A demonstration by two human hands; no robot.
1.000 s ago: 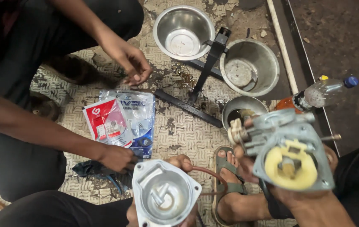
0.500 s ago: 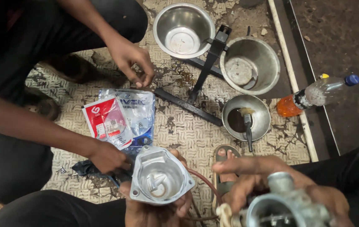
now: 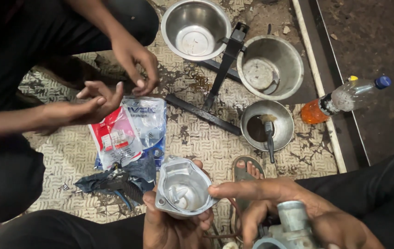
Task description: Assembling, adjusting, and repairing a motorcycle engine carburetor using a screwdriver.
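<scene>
Kneeling opposite at nine o'clock, a co-worker [image 3: 17,124] is seen with both hands now lifted off the packets [image 3: 130,131], where half a second ago they rested lower. Three steel bowls [image 3: 196,27] are left unmoved at twelve to two o'clock. The cast metal cover [image 3: 182,188] is cupped from below by the left hand [image 3: 171,226] at six o'clock, raised slightly since before. The carburetor body [image 3: 289,228] is gripped by the right hand [image 3: 289,203] at five o'clock, forefinger extended onto the cover's rim.

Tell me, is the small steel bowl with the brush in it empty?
No, the small steel bowl holds dark liquid, with the brush standing in it.
</scene>
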